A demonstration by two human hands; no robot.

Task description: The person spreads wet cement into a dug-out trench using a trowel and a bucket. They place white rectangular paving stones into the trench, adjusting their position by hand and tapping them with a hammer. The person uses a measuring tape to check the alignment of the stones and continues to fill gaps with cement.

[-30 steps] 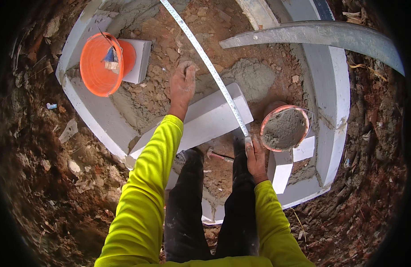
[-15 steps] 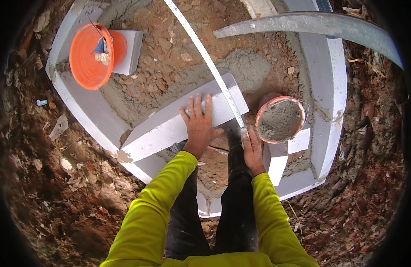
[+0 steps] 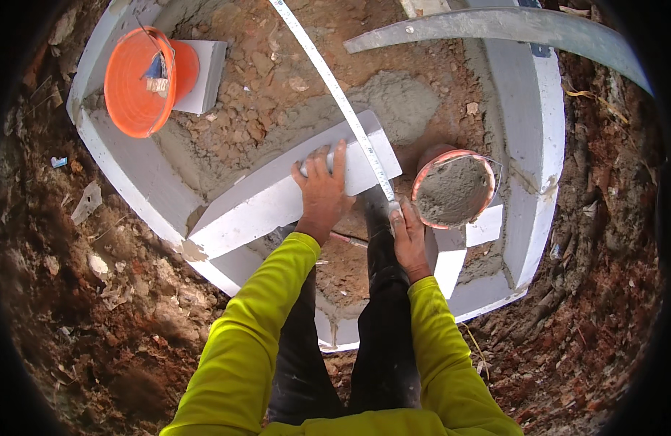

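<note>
My left hand (image 3: 322, 185) rests on a long light-grey block (image 3: 259, 196), fingers apart and slightly bent over its upper edge. The block lies slanted across the walled pit, its left end against the side wall. In my right hand (image 3: 410, 236) is the near end of a white measuring tape (image 3: 328, 76), pinched between thumb and fingers. The tape crosses the block's right end and runs out past the top of the view. Just right of this hand sits an orange bucket of wet mortar (image 3: 453, 190).
Pale slabs (image 3: 528, 138) wall the pit. Upper left, an orange bucket (image 3: 135, 87) with a blue-and-wood tool leans against a smaller block (image 3: 205, 76). Wet mortar (image 3: 401, 105) lies beyond the long block. A curved grey strip (image 3: 495, 25) juts in upper right. Rough soil (image 3: 117, 327) surrounds the walls.
The whole scene has shifted slightly up and left in view. My left fingers look more bent on the block. My right hand still holds the tape's near end.
</note>
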